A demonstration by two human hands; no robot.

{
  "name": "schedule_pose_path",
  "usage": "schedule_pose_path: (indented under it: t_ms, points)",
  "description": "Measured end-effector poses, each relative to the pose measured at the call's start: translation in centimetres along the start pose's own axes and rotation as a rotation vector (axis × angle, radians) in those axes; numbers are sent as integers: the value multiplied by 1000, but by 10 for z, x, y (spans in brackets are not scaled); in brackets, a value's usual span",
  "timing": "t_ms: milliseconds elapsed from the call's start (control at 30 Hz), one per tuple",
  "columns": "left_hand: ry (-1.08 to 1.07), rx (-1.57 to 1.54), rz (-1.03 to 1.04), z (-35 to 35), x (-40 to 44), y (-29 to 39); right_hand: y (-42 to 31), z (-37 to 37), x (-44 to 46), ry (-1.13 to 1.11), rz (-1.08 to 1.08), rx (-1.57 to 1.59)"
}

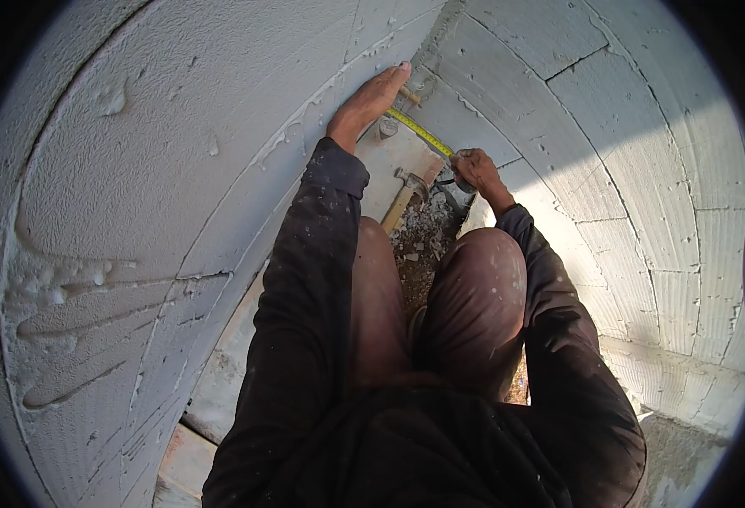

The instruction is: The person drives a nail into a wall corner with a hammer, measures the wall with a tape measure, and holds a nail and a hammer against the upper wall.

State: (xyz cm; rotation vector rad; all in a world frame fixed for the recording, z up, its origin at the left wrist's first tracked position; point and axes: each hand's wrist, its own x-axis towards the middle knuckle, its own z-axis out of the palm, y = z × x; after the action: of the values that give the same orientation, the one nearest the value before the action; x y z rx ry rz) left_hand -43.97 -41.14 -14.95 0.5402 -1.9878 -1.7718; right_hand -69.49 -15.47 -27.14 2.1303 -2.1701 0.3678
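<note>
Yellow tape measure point(425, 133) is in the narrow gap btwn L wall point(245, 93) & R wall point(558, 110), blade out, w/ a claw hammer point(401, 203) lying btwn it & the knees point(484, 258). R hand point(481, 173) is wrapped round the dark case point(465, 186); L hand point(372, 100) is by L wall near the blade's other end, fingers straight & together. Can't tell if it pinches the tip. Tape's prob. light, most wt in the case. Blade likely thin & springy: stiff enough over a short span, but could kink or twist if pushed sideways, & may slip thru a loose grip. Best hold: full grip on the case, other end by its hook (hidden here), skin off the blade edges
</note>
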Motion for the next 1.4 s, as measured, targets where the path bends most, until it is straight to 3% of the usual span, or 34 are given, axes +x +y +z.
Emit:
schedule_pose_path:
  t_ms: [167,367,467,667,767,933,1067,1167,1267,1400]
  points:
    - [-8,-19,3,0,-1,2,4,-2,-3,103,-238,-155]
    - [4,1,13,0,0,-1,9,4,-3,5,-180,-173]
    - [-2,-2,3,0,1,-2,-1,-5,-1,57,-190,-213]
    - [-2,-7,11,0,4,-6,-1,-9,1,-18,-136,-81]
    - [8,-12,18,1,4,-8,-5,-8,3,-65,324,312]
    - [7,-15,37,0,6,-9,-1,-5,3,-92,373,353]
    - [13,4,31,0,5,-7,-8,-13,4,-69,56,41]
    - [25,14,52,1,3,-7,-13,-16,2,45,-79,-24]
    - [18,-26,31,1,2,-5,-4,-13,1,-105,-36,-29]
    - [15,-18,42,0,3,-5,-22,-24,5,-120,162,96]
